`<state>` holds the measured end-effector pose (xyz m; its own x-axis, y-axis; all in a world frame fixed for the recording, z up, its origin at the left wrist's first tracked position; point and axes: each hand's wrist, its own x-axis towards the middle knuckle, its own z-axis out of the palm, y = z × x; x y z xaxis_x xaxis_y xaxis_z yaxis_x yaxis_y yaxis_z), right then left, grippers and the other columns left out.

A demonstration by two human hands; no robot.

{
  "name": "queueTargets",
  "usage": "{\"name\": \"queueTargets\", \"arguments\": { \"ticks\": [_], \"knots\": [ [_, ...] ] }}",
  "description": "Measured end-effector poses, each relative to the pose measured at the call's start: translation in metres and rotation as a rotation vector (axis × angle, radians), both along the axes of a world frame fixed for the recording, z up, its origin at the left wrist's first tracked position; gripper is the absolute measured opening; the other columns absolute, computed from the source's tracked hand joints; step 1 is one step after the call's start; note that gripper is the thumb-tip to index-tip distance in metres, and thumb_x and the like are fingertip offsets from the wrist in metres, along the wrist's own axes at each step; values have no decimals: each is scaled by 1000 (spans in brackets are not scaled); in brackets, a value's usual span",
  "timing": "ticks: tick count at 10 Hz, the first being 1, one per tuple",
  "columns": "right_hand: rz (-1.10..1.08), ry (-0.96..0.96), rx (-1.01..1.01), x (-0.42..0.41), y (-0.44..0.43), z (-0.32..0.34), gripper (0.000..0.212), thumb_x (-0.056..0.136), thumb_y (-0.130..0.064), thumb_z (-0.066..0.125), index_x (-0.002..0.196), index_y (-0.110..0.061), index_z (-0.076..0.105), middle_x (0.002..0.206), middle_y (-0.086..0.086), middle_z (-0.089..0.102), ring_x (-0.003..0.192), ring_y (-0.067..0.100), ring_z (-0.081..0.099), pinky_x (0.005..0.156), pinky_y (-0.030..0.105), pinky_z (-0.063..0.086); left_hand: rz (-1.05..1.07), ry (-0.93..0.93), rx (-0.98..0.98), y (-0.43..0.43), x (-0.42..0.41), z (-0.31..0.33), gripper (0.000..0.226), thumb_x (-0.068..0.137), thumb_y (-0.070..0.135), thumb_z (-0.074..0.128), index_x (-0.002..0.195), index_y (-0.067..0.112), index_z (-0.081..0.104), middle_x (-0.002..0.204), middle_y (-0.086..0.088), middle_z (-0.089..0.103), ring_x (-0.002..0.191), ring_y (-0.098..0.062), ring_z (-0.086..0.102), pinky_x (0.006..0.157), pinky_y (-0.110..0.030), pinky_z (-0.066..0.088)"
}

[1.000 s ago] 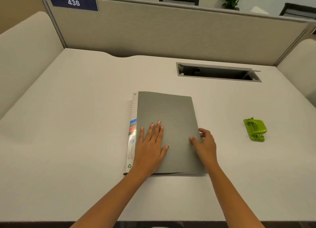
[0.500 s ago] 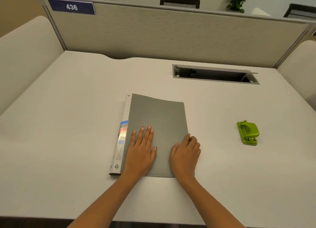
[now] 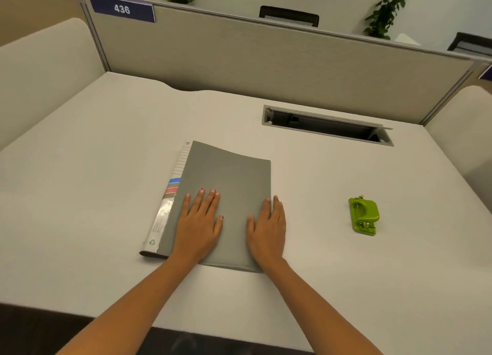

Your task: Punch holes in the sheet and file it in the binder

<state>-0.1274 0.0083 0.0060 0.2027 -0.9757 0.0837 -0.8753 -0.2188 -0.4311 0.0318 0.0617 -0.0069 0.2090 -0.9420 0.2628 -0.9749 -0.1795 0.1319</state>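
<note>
A grey binder [image 3: 229, 176] lies closed on the white desk [image 3: 80, 195], its labelled spine on the left side. My left hand [image 3: 198, 223] rests flat on the cover near the spine, fingers straight. My right hand [image 3: 267, 228] lies flat on the cover's right edge, fingers extended. A small green hole punch [image 3: 364, 216] sits on the desk to the right, well apart from both hands. No loose sheet is visible.
An open cable tray slot [image 3: 327, 125] is set into the desk behind the binder. Beige partition walls [image 3: 266, 59] enclose the desk at the back and sides. The desk's front edge runs just below my forearms.
My right hand went from curled at the binder's right edge to lying flat on the cover. The left hand stayed flat on it. The view shifted a little.
</note>
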Motion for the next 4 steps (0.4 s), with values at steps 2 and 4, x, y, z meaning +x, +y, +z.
{"name": "queueTargets", "arguments": {
  "ticks": [2,4],
  "knots": [
    [123,-70,-7,-5,-18,1,61,99,-38,30,150,-10,12,160,3,6,147,17,1,120,29,-2,16,100,-15,-12,-5,12,57,92,39,31,137,9,48,137,-9,54,125,-28,50,107,-42,37],
    [150,-79,-89,0,-35,13,60,99,-40,27,151,-12,14,160,1,9,147,13,0,118,27,-7,1,212,-76,-43,-6,28,65,91,41,25,149,11,26,155,-7,29,137,-27,37,113,-40,30]
  ]
}}
